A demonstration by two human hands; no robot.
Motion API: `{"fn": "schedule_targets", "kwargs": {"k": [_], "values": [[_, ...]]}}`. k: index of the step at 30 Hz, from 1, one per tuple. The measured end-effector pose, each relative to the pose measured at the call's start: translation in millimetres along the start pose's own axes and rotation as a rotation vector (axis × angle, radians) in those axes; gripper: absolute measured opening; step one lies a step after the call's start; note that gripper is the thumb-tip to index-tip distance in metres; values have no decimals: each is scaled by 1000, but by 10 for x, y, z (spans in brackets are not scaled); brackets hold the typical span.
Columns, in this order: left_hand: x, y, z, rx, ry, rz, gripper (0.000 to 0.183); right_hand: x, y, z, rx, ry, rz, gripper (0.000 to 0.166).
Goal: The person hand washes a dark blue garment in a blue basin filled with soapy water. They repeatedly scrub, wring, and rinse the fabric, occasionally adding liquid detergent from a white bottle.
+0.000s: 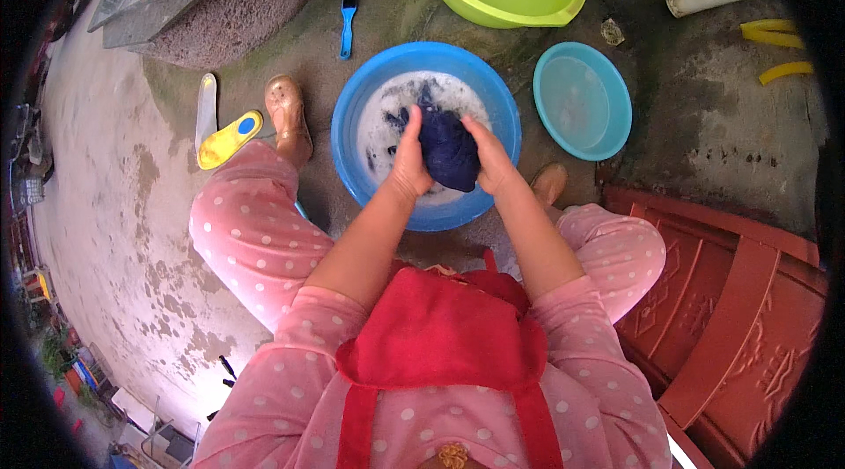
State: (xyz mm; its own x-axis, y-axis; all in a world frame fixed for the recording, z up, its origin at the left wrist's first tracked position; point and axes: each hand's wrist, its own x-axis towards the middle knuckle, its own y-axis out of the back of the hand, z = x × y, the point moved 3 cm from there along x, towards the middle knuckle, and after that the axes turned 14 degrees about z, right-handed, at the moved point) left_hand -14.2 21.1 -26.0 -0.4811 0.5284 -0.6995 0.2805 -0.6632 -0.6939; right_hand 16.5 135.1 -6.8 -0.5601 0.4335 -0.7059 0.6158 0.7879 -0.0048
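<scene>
A bundled dark navy cloth item (450, 149) is held between my two hands, above a round blue plastic basin (350, 165). My left hand (412, 159) presses its left side, with the thumb pointing up. On the opposite side my right hand (490, 155) grips it the same way. White suds (379, 126) cover the water below, and dark fabric pokes through them near my left thumb. What the cloth item is exactly, I cannot tell.
Beyond the basin lies a blue-handled brush (347, 23). A lime-green basin (505, 20) and a turquoise basin (582, 103) hold liquid. Two insoles, one yellow (228, 142) and one pale (206, 112), rest left of my foot. A red panelled door (716, 310) stands at right.
</scene>
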Motion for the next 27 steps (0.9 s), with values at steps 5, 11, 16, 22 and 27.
{"fn": "schedule_targets", "kwargs": {"k": [5,11,16,22,27], "values": [[-147,-36,68,-5,-47,37,75,-77,52,-158,-629,1055,291,29],[-119,80,-23,-207,28,-19,89,-693,-281,-357,-571,1106,109,18],[-351,-78,-80,-629,594,-256,67,-1278,-505,16,-589,1362,-208,15],[173,205,-315,-98,-77,138,40,-250,-332,-238,-656,1005,395,26],[-75,162,-49,-187,147,-213,45,-516,-412,116,-693,1084,198,23]]}}
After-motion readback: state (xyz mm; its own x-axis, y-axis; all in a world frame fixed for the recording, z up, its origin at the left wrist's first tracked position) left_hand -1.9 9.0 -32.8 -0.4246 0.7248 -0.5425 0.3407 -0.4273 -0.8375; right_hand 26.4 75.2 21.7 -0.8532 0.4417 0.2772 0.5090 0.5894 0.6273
